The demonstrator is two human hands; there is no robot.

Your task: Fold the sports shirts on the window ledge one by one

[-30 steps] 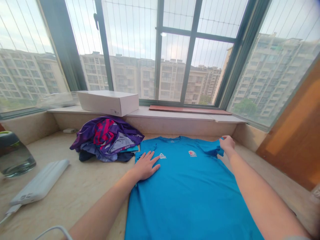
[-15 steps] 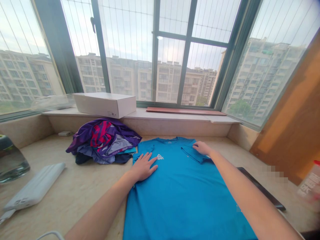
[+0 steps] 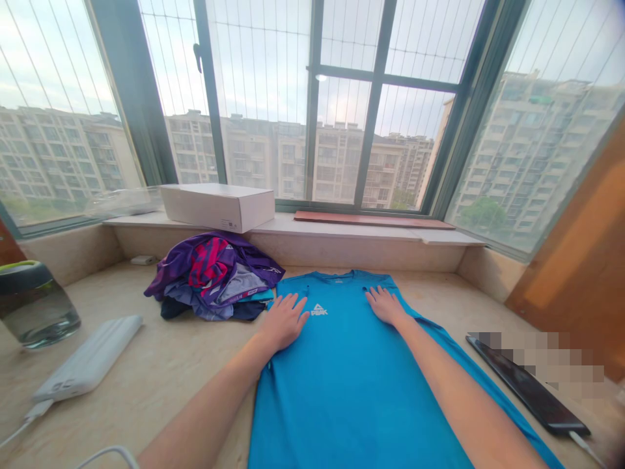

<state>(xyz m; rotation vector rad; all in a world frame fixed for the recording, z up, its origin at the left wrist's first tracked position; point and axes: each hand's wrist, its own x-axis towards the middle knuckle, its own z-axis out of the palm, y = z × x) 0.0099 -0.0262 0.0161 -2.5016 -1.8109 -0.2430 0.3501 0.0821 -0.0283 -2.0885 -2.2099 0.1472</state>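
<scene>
- A wide window (image 3: 377, 77) with grey-green frames fills the background, apartment blocks (image 3: 254, 153) showing through it.
- A beige stone counter (image 3: 161, 378) stretches out below.
- The blue T-shirt (image 3: 342, 391) lies spread on the counter directly before the person, its collar toward the window and a white PEAK logo (image 3: 319, 311) on its chest.
- A pile of crumpled clothes (image 3: 215, 277), purple, red and dark blue, sits just beside the shirt's upper left edge.
- A white box (image 3: 217, 205) rests on the ledge (image 3: 293, 227) behind the pile.
- A see-through bottle (image 3: 39, 306) with a green rim stands at the far left.
- The left hand (image 3: 283, 322) rests palm down on the shirt beside the logo, fingers fanned out.
- The right hand (image 3: 385, 304) lies flat near the opposite shoulder, fingers extended, gripping nothing.
- A black device (image 3: 530, 384), probably a phone though blocky pixels cover part of it, lies right of the shirt.
- A white power bank (image 3: 90, 355) lies near the bottle.
</scene>
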